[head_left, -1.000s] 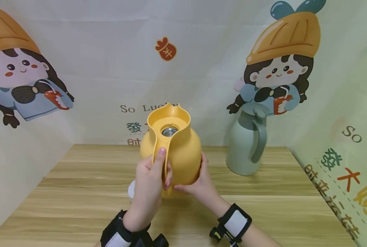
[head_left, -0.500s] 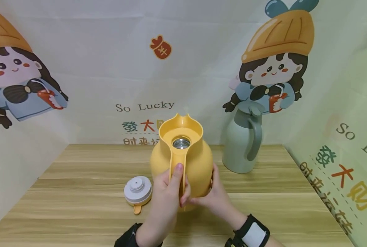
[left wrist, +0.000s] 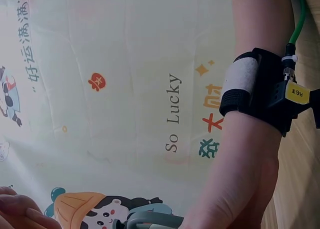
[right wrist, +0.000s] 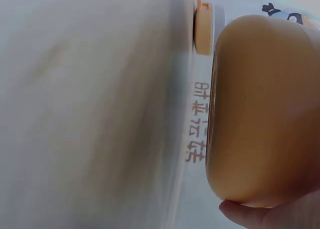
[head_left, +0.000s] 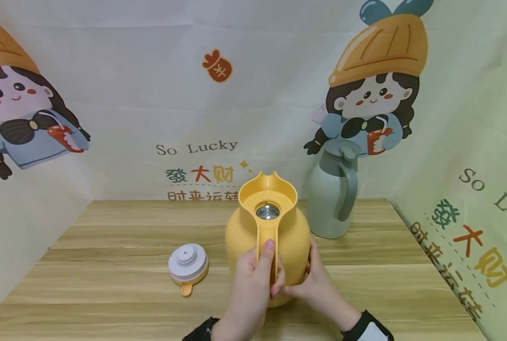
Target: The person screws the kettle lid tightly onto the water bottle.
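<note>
A yellow thermos jug (head_left: 296,232) without its lid stands upright between my hands, its round mouth showing a shiny inside. My left hand (head_left: 251,279) grips the handle, thumb laid along its top. Around the lower right side of the body, my right hand (head_left: 315,284) holds the jug. In the right wrist view, the jug's base (right wrist: 211,119) is a little above the tabletop, and the right thumb (right wrist: 245,214) presses its side. A lid (head_left: 187,263) lies upside down to the left, white stopper up and yellow tab toward me.
A grey-green thermos jug (head_left: 332,199) stands behind on the right, close to the yellow one in the head view. The wooden table (head_left: 121,255) ends at a printed cloth backdrop (head_left: 129,94). In the left wrist view, a strapped right forearm (left wrist: 250,144) appears.
Both hands have brought the yellow jug down and to the right, nearer to me. The lid, mostly hidden a second ago, is now in full view.
</note>
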Available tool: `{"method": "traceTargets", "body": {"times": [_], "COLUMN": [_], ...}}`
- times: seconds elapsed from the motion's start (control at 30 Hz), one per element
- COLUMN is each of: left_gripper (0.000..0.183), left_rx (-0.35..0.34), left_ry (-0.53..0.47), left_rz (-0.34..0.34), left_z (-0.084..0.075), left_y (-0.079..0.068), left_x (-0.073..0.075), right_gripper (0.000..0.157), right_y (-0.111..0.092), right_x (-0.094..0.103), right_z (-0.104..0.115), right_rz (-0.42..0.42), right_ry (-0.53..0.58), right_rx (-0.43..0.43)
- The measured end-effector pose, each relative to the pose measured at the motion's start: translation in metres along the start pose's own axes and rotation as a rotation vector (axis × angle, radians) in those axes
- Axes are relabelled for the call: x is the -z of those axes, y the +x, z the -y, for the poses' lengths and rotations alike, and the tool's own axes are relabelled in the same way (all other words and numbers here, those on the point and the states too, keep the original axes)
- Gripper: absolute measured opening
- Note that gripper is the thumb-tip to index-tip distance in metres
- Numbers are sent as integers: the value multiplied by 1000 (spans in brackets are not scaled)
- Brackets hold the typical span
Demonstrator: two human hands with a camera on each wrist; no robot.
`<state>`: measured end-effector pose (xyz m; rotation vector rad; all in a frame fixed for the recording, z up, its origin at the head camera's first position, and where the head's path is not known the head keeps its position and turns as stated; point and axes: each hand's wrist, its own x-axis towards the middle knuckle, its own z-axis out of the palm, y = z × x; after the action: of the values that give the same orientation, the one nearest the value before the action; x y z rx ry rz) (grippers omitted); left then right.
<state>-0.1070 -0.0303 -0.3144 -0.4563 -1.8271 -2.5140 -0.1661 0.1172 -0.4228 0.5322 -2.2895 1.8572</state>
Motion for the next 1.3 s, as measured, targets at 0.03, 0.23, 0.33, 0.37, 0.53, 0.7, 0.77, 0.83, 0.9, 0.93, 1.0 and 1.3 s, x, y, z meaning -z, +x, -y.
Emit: {"method": "traceTargets", "body": {"times": [0.03,0.23,0.33,0.37,0.53,0.7,0.77,0.83,0.9,0.93,1.0,1.3], "left_gripper": [53,53,53,54,53,52,52,52,51,51,51,52], "left_rx": [10,17,-2,-3,0,-25,-30,-24,-12,-6,6,41], "left_ry": [-4,-10,-1,-1,-2,2,5,7,10,5,-12,-92], "left_rz": [-2,16,28,26,18,53,57,52,46,44,42,49], "left_z": [1,12,18,19,24,30,30,30,30,30,29,29], "left_y": [-1,-4,-5,-5,-6,-9,-9,-9,-9,-9,-8,-6], "left_x": [-1,-7,-9,-10,-12,-13,-14,-15,-15,-15,-16,-14], "right_gripper": [110,116,122,124,125,128,129,129,129,129,129,123], "right_y": [-2,-9,-10,-10,-12,-14,-14,-14,-13,-13,-13,-14], "right_x": [1,9,13,14,18,20,20,21,21,21,21,21], "right_z": [-1,-9,-11,-12,-15,-16,-16,-16,-16,-16,-16,-17], "right_rz": [5,18,29,34,65,105,113,115,112,112,109,100], "right_ry": [7,6,13,18,17,5,12,16,24,25,19,17], "right_rx": [1,1,-15,-18,-21,-29,-29,-29,-34,-37,-53,-37]}}
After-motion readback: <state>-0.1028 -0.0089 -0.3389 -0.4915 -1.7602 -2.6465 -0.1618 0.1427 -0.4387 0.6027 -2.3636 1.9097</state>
